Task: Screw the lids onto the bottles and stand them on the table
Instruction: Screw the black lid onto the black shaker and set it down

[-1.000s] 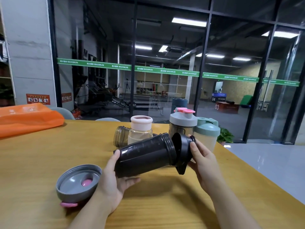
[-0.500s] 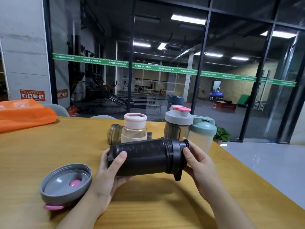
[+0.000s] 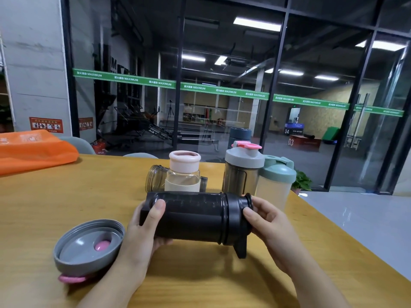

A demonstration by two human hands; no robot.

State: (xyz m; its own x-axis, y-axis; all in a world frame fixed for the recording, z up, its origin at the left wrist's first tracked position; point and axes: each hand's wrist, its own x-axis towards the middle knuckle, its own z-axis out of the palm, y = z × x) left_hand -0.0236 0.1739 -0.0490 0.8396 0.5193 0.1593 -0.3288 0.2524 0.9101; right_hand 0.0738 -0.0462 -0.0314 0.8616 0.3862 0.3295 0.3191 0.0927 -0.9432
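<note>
Black plastic filled the middle of the view: a black bottle (image 3: 191,215) lay on its side, held just above the wooden table (image 3: 44,207). The left hand (image 3: 142,238) wrapped around its base end, thumb on top and fingers curled underneath. The right hand (image 3: 270,227) curled its thumb and fingers round the black lid (image 3: 239,218) at the other end. The lid looked seated on the bottle's mouth, but whether it was fully tight could not be told.

To do this step well, the left hand should hold the bottle steady while the right hand turns the lid until it stops. The lid should sit flat, not crooked, or the threads could jam. A small tab stuck down from the lid, so the fingers should grip the round rim and not that tab. Then the bottle could be tipped up and stood on its base.

Just beside the left wrist lay a grey lid (image 3: 89,247), upside down, with a pink cap. Behind the bottle a clear smoky bottle (image 3: 154,181) lay on its side with no lid, so it probably needed that grey one. A pink-topped glass bottle (image 3: 183,172), a grey-lidded bottle (image 3: 241,172) and a green-lidded bottle (image 3: 275,183) stood close behind. They crowded the far side, so the black bottle should stand nearer, clear of them. An orange bag (image 3: 33,150) lay far off at the left.
</note>
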